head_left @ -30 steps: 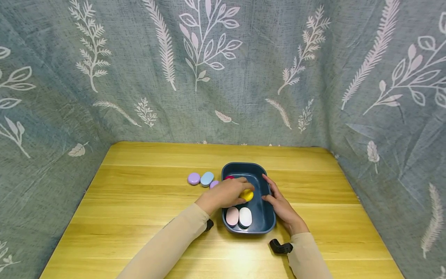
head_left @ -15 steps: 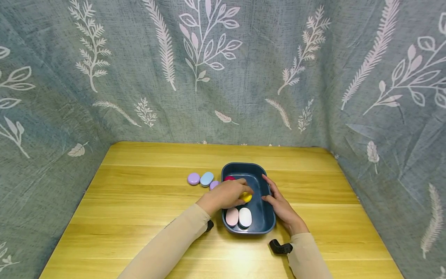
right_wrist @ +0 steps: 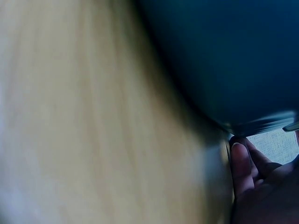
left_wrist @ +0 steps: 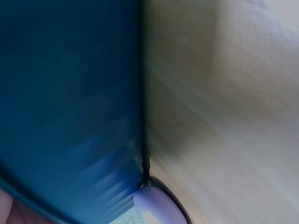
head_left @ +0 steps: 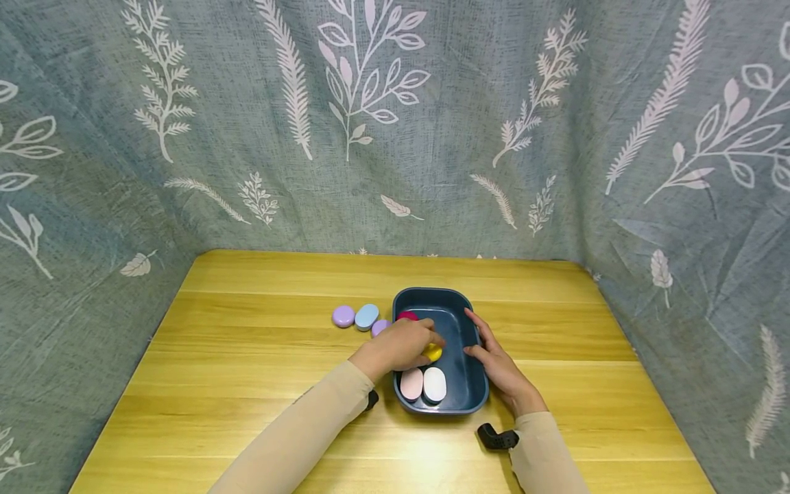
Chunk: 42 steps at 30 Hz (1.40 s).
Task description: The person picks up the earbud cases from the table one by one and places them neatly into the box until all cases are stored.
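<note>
Yellow case (head_left: 435, 353) | we are gripping it with left hand (head_left: 400, 343) inside blue tray (head_left: 470, 391) | right hand (head_left: 496, 361) is resting relaxed on tray's right wall

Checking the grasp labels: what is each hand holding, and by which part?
The left hand grips the yellow case from above, inside the blue tray. The right hand rests on the tray's right rim.
</note>
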Each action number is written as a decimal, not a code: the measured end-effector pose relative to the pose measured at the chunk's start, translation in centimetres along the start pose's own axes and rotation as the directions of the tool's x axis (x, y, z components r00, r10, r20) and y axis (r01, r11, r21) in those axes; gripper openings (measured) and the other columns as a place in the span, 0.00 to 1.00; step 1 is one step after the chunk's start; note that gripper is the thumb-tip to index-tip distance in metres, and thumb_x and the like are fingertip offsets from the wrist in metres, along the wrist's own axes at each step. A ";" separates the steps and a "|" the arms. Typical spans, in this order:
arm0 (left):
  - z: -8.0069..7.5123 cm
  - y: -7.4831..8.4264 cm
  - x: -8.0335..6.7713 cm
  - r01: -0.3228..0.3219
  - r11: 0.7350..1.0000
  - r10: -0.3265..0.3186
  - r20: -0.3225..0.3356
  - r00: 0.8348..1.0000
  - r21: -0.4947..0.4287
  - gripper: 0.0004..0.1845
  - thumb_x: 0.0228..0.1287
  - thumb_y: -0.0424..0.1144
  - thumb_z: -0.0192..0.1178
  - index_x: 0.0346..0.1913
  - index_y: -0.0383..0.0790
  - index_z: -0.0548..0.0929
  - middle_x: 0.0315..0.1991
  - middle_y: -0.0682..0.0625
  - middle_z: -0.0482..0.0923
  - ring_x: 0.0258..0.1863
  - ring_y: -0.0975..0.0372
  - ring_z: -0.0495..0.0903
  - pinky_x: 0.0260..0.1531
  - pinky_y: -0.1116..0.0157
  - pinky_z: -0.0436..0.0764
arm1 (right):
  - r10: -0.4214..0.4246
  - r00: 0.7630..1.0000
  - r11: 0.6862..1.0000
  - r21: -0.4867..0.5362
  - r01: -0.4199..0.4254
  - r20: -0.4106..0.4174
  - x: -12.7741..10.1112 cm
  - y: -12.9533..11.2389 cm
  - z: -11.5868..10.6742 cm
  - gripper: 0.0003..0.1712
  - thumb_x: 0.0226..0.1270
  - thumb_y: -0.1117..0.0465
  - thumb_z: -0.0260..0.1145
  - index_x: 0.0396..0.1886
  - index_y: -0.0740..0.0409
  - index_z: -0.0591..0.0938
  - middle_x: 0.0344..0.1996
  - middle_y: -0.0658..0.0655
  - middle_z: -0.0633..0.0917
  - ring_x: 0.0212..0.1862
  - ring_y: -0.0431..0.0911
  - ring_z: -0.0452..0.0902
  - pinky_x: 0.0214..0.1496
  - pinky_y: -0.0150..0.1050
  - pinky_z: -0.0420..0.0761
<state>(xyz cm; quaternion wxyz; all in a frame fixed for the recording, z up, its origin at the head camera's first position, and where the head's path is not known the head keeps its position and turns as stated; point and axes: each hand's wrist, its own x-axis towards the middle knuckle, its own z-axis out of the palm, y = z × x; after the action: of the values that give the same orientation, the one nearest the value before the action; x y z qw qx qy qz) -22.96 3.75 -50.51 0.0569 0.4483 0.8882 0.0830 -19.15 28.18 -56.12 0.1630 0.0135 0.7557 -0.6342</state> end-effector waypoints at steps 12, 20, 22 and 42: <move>0.2 0.0 0.2 0.014 1.000 -0.014 0.021 1.000 0.016 0.21 0.66 0.47 0.72 0.61 0.57 0.86 0.49 0.57 0.82 0.44 0.65 0.82 0.48 0.63 0.82 | -0.003 1.000 1.000 -0.019 0.003 -0.004 0.0 0.0 0.0 0.43 0.78 0.62 0.55 0.80 0.17 0.54 0.86 0.50 0.38 0.85 0.58 0.34 0.82 0.66 0.47; 0.0 0.1 0.1 0.024 1.000 -0.025 0.034 0.999 0.017 0.21 0.64 0.48 0.73 0.60 0.55 0.87 0.50 0.58 0.83 0.45 0.64 0.82 0.51 0.61 0.82 | -0.003 1.000 1.000 -0.023 0.003 -0.012 0.0 0.0 0.0 0.43 0.77 0.61 0.56 0.80 0.16 0.55 0.85 0.49 0.38 0.85 0.57 0.32 0.82 0.67 0.46; 0.0 0.1 0.1 0.027 0.999 -0.027 0.039 0.999 0.017 0.21 0.65 0.49 0.73 0.60 0.54 0.87 0.50 0.58 0.83 0.46 0.65 0.81 0.52 0.60 0.82 | -0.003 1.000 1.000 -0.023 0.003 -0.012 0.0 0.0 0.0 0.43 0.77 0.61 0.56 0.80 0.16 0.55 0.85 0.49 0.38 0.85 0.57 0.32 0.82 0.66 0.47; -0.2 -0.2 -0.1 -0.006 1.000 0.006 -0.006 1.000 0.018 0.23 0.66 0.51 0.71 0.63 0.51 0.85 0.53 0.55 0.82 0.49 0.63 0.84 0.53 0.61 0.82 | -0.001 1.000 1.000 0.002 0.001 0.007 -0.1 -0.1 0.0 0.44 0.78 0.62 0.56 0.81 0.17 0.53 0.85 0.50 0.38 0.85 0.56 0.36 0.81 0.61 0.52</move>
<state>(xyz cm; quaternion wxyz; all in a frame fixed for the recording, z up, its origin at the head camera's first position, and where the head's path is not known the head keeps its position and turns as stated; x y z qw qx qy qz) -23.14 3.53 -50.32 0.0500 0.4512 0.8877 0.0764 -19.03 28.18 -56.02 0.1652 0.0109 0.7546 -0.6349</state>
